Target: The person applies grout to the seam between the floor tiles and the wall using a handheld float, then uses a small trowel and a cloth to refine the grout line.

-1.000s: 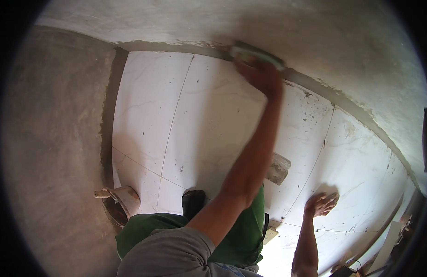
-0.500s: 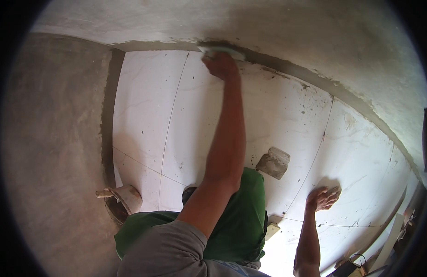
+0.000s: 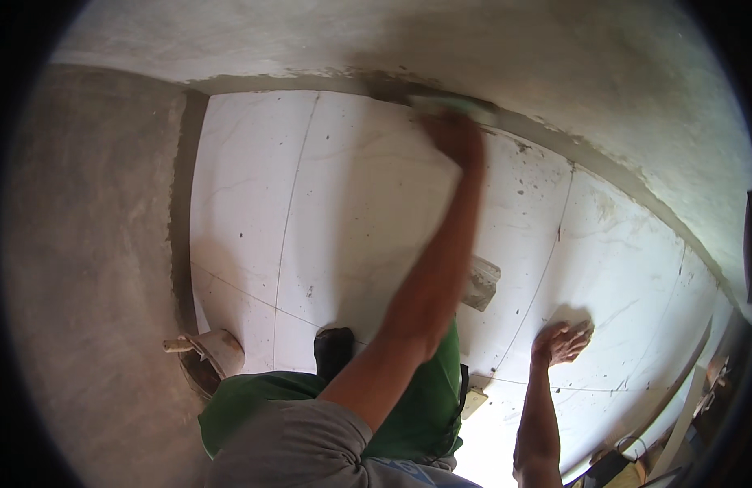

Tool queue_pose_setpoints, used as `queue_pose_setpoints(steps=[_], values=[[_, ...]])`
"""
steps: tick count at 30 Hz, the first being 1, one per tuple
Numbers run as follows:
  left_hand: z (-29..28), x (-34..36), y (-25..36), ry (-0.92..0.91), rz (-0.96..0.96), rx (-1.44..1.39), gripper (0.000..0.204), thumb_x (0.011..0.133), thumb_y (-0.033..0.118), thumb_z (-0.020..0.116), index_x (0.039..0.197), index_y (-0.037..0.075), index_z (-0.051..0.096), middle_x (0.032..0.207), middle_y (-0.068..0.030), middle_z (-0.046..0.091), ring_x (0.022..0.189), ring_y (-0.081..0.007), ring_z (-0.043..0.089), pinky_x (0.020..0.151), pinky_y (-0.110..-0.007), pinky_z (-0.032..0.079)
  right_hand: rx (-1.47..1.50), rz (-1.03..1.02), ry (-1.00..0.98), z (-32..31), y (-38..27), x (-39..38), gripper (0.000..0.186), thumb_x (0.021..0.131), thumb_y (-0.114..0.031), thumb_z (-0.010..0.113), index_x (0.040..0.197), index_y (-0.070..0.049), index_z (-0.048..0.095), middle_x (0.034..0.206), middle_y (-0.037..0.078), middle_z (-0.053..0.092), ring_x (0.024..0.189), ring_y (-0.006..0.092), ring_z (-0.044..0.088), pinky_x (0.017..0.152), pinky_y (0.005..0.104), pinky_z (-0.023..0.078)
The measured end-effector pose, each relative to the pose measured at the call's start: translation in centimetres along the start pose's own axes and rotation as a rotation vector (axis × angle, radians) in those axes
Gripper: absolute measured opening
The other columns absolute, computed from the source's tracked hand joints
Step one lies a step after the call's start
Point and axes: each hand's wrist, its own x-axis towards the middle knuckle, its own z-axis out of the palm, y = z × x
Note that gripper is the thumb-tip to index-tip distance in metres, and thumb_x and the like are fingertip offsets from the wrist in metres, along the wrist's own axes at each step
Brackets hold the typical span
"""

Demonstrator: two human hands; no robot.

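A: Sponge (image 3: 451, 104), pale green, is seen at the far edge of the white tiled floor (image 3: 351, 195), pressed into the grey grout joint (image 3: 295, 81) where tile meets the rough wall (image 3: 474, 41); it is held under the left hand (image 3: 456, 137), arm stretched fwd across the tiles.

B: Fingers?

A: Curled down over the sponge's near side, closed on it; motion blur, so individual fingers can't be told apart.

B: Right hand (image 3: 561, 342)?

A: Laid flat on a tile, fingers spread, nothing held; well apart from the sponge, nearer the body.

B: Other things nearby?

A: A trowel-like blade w/ grey mortar (image 3: 479, 283) is lying on the tile just right of the left forearm, btwn the two hands; a dark shoe (image 3: 334, 351) is seen by the green trousers (image 3: 425, 407); at lower left a bucket (image 3: 209, 358) w/ a wooden handle (image 3: 177, 346) sticking out is standing at the edge of the bare cement strip (image 3: 91, 285); dark specks are scattered over the tiles towards the right.
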Motion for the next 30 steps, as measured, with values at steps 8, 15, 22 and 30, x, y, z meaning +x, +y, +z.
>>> queue_pose_setpoints(steps=[8,15,22,30], values=[[-4.0,10.4,4.0,-0.143,-0.379,-0.437,0.037,0.107,0.017,0.05,0.133,-0.009,0.051,0.121,-0.0246,0.06,0.11,-0.0326,0.066,0.092,-0.048,0.056,0.037,0.004,0.056,-0.3,0.3,0.5,0.077,0.108,-0.063,0.023,0.167,-0.014,0.031,0.171,0.016,0.029,0.157,0.0356,0.029,0.122,0.0599,0.026],[-1.0,-5.4,2.8,-0.237,-0.101,-0.103,0.042,0.106,0.027,0.056,0.13,-0.008,0.054,0.121,-0.0298,0.065,0.11,-0.0458,0.065,0.097,-0.054,0.05,0.024,-0.05,0.077,-0.3,0.3,0.0,0.077,0.108,-0.06,0.026,0.167,-0.012,0.03,0.172,0.016,0.027,0.155,0.036,0.03,0.12,0.0592,0.028],[-3.4,-8.8,10.9,-0.134,-0.038,-0.312,0.048,0.112,0.02,0.049,0.147,-0.012,0.044,0.141,-0.0358,0.056,0.13,-0.049,0.058,0.106,-0.05,0.048,0.059,-0.005,0.078,0.1,0.6,0.7,0.08,0.107,-0.067,0.022,0.168,-0.016,0.031,0.173,0.013,0.028,0.159,0.0327,0.026,0.123,0.0601,0.024],[-3.6,16.3,-0.8,-0.019,-0.138,-0.312,0.04,0.107,0.023,0.048,0.129,-0.01,0.054,0.124,-0.0308,0.065,0.111,-0.0486,0.066,0.096,-0.057,0.05,0.032,-0.012,0.091,1.0,1.3,0.7,0.078,0.107,-0.063,0.026,0.168,-0.014,0.028,0.172,0.017,0.028,0.157,0.0355,0.029,0.123,0.0602,0.025]])
